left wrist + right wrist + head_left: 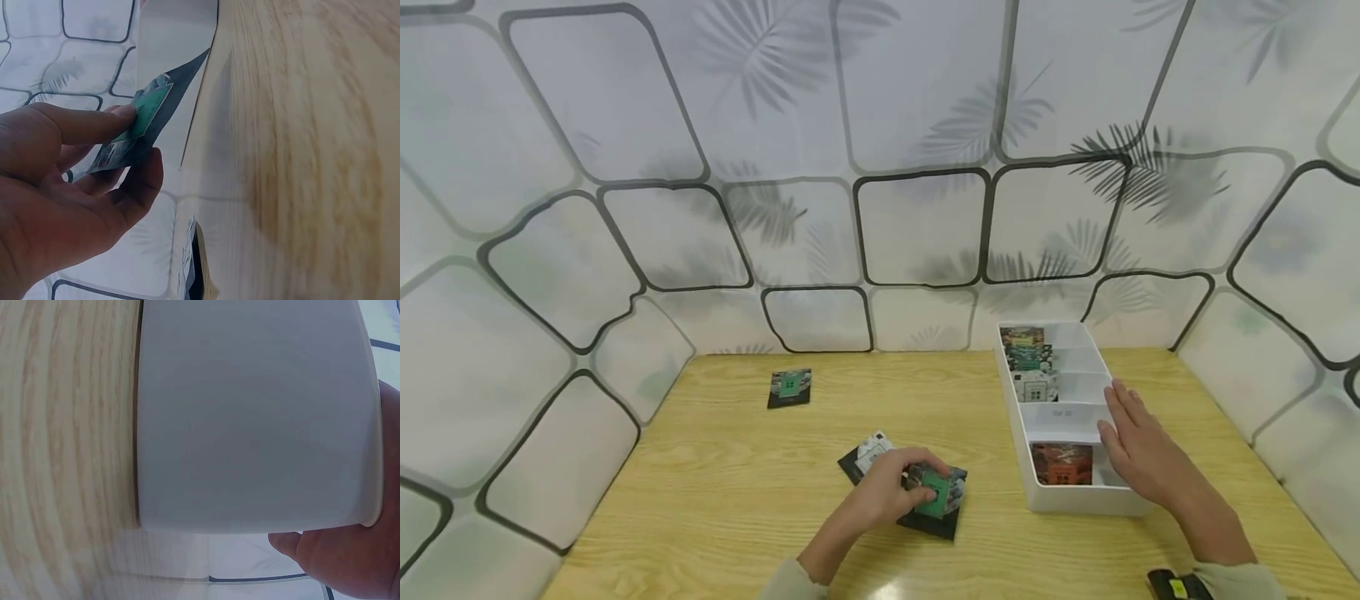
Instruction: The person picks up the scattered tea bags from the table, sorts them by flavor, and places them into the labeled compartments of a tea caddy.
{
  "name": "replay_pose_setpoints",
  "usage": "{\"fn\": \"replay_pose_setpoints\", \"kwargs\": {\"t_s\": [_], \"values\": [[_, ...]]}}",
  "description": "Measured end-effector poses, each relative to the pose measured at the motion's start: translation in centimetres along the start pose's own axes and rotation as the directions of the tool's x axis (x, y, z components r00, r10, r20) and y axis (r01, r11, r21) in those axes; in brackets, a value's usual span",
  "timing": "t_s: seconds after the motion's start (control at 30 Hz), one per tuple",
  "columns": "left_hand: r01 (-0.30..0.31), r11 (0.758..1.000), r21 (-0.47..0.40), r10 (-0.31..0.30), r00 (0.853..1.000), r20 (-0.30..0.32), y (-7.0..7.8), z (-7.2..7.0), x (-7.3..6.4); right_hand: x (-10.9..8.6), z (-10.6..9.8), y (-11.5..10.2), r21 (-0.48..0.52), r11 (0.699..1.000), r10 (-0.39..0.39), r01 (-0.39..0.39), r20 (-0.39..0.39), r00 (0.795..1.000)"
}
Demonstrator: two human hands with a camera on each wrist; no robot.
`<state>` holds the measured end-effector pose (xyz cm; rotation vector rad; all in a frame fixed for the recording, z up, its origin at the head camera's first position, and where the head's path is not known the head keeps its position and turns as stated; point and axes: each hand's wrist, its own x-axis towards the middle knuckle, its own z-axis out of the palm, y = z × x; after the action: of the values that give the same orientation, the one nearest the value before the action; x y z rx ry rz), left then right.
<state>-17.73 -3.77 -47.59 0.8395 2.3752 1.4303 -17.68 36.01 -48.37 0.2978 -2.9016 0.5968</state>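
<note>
My left hand pinches a small flat packet with a green label and dark border, thumb on top and fingers underneath. In the left wrist view the packet is tilted, its far edge toward the white box. A white-and-black packet lies on the table just behind this hand, partly covered by it. My right hand rests on the right rim of the long white divided box, fingers extended along it and thumb over the inner side. The box's outer wall fills most of the right wrist view.
Packets stand in the box compartments: a red one in front, a white one and darker ones toward the back. Another green-and-black packet lies at the table's back left. A patterned wall covering borders the wooden table.
</note>
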Motion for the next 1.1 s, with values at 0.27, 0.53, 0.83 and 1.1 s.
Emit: {"fn": "replay_pose_setpoints", "kwargs": {"t_s": [0.27,0.53,0.83,1.1], "values": [[-0.026,0.998,-0.059,0.023,0.998,-0.06,0.2,0.5,0.9,0.2,0.0,0.1,-0.002,1.0,0.001,-0.001,-0.001,1.0],[-0.055,0.994,-0.093,0.038,0.985,-0.171,0.2,1.2,2.0,0.4,-0.3,0.1,-0.013,1.0,-0.004,0.004,-0.004,1.0],[-0.117,0.986,-0.115,0.085,0.964,-0.253,0.5,2.2,3.6,0.3,-0.2,0.0,0.0,1.0,-0.005,0.005,0.013,1.0],[-0.15,0.975,-0.164,0.094,0.947,-0.307,1.2,3.2,5.3,0.1,-0.2,0.0,0.002,1.0,0.004,-0.004,0.016,1.0]]}}
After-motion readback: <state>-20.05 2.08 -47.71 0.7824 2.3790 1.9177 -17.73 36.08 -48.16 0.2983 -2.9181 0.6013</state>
